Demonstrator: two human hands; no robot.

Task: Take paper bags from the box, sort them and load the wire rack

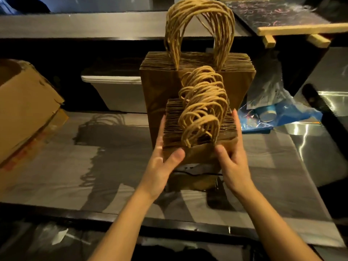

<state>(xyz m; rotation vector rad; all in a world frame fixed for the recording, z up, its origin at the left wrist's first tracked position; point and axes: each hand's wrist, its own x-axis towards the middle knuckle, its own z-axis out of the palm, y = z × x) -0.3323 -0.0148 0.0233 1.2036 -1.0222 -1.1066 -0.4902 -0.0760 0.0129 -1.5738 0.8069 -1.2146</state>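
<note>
A stack of small brown paper bags (197, 151) with twisted paper handles stands upright on the shelf surface (56, 166), at centre. My left hand (163, 161) grips its left side, thumb across the front. My right hand (231, 155) grips its right side, fingers reaching up the edge. Directly behind stands a taller stack of large brown paper bags (158, 87), its long handles arching upward. The small stack touches or nearly touches the large one. The cardboard box (24, 110) sits at the left edge, partly out of view.
A white plastic bin (116, 91) sits behind on the left. Right of the bags lies a blue plastic bag with a tape roll (267, 113). Up at the top right, a dark board on wooden slats (282, 21) overhangs. The shelf's dark front edge (131, 221) runs below my arms.
</note>
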